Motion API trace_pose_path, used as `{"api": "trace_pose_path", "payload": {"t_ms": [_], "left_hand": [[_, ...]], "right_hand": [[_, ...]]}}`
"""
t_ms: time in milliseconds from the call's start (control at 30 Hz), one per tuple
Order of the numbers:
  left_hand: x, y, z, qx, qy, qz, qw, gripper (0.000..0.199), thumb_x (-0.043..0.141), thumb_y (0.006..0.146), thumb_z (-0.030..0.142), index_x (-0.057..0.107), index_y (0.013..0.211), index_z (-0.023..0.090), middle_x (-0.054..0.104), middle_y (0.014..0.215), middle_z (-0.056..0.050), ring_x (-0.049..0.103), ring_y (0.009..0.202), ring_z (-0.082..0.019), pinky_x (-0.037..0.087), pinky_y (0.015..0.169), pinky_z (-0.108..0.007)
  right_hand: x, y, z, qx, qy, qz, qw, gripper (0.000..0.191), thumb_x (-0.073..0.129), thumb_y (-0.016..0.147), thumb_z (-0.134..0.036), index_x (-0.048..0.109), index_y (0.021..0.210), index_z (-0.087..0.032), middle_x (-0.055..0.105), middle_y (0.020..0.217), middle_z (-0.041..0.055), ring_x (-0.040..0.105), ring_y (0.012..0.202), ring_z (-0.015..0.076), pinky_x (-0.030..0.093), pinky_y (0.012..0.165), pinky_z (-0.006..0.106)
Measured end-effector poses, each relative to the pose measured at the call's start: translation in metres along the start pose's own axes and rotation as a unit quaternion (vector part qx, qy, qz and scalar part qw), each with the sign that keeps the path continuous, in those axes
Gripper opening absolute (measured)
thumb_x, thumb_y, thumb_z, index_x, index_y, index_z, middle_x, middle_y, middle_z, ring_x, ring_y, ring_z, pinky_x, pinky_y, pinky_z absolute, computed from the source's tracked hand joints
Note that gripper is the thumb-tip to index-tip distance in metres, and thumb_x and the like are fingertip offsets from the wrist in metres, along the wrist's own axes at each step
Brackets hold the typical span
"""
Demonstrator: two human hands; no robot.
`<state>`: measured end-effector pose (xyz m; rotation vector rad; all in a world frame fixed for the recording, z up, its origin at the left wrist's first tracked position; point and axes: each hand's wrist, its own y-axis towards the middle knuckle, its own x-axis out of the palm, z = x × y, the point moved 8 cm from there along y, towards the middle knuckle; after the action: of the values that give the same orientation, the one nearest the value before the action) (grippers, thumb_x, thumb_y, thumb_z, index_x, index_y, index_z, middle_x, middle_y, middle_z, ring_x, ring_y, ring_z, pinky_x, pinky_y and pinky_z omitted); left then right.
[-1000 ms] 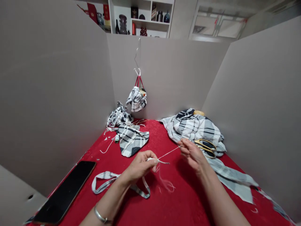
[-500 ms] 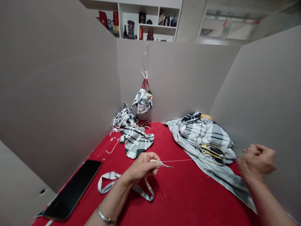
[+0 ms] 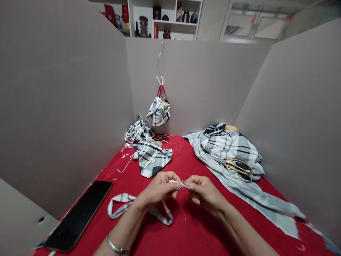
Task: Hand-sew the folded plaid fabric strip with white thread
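Observation:
My left hand (image 3: 165, 185) pinches the end of a narrow white and grey fabric strip (image 3: 114, 209), whose rest loops down onto the red cloth. Close beside it, my right hand (image 3: 204, 192) has thumb and forefinger pressed together at the strip's tip, where fine thread shows. Whether a needle sits between these fingers is too small to make out. Beyond my right hand, gold-handled scissors (image 3: 238, 168) lie on a heap of plaid fabric (image 3: 226, 144). A flat plaid piece (image 3: 153, 158) lies past my left hand, with a small thread spool (image 3: 135, 156) at its left edge.
A black phone (image 3: 78, 215) lies at the left edge of the red cloth (image 3: 181, 231). Grey panels (image 3: 199, 81) enclose the table on three sides. A plaid pouch (image 3: 159, 112) hangs from a hook at the back, near a pile of scraps (image 3: 138, 131).
My right hand has come back from the far right to meet my left hand at the strip's end. The taut thread between the hands has gone slack. My left hand keeps its pinch.

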<state>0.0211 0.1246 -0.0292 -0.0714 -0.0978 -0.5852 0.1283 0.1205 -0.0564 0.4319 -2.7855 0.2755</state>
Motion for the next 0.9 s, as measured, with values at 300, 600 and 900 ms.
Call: {"api": "trace_pose_path", "payload": {"t_ms": [300, 600, 900], "left_hand": [[-0.003, -0.001, 0.0, 0.008, -0.007, 0.025, 1.0, 0.016, 0.066, 0.073, 0.028, 0.061, 0.074, 0.013, 0.055, 0.057, 0.003, 0.029, 0.042, -0.004, 0.018, 0.041, -0.019], [-0.003, -0.001, 0.003, 0.014, 0.031, 0.032, 0.999, 0.018, 0.07, 0.068, 0.03, 0.064, 0.069, 0.013, 0.052, 0.063, 0.002, 0.04, 0.057, -0.009, 0.03, 0.056, -0.022], [-0.002, -0.001, -0.002, -0.02, 0.026, 0.022, 0.999, 0.02, 0.069, 0.067, 0.031, 0.062, 0.07, 0.013, 0.049, 0.057, 0.004, 0.034, 0.051, -0.007, 0.022, 0.051, -0.022]], "right_hand": [[-0.039, 0.011, -0.012, -0.021, 0.077, 0.081, 0.993, 0.032, 0.084, 0.055, -0.03, 0.057, 0.06, -0.013, 0.033, 0.045, -0.0111, 0.018, 0.038, 0.0, 0.021, 0.034, 0.013], [-0.051, 0.01, -0.007, -0.028, 0.091, 0.111, 0.989, 0.031, 0.084, 0.054, -0.03, 0.059, 0.062, -0.013, 0.034, 0.046, -0.0109, 0.02, 0.037, -0.0005, 0.022, 0.033, 0.012], [-0.09, 0.012, -0.018, -0.072, 0.102, 0.183, 0.975, 0.035, 0.084, 0.05, -0.029, 0.056, 0.065, -0.014, 0.035, 0.048, -0.0115, 0.022, 0.036, -0.0009, 0.022, 0.033, 0.011]]}}
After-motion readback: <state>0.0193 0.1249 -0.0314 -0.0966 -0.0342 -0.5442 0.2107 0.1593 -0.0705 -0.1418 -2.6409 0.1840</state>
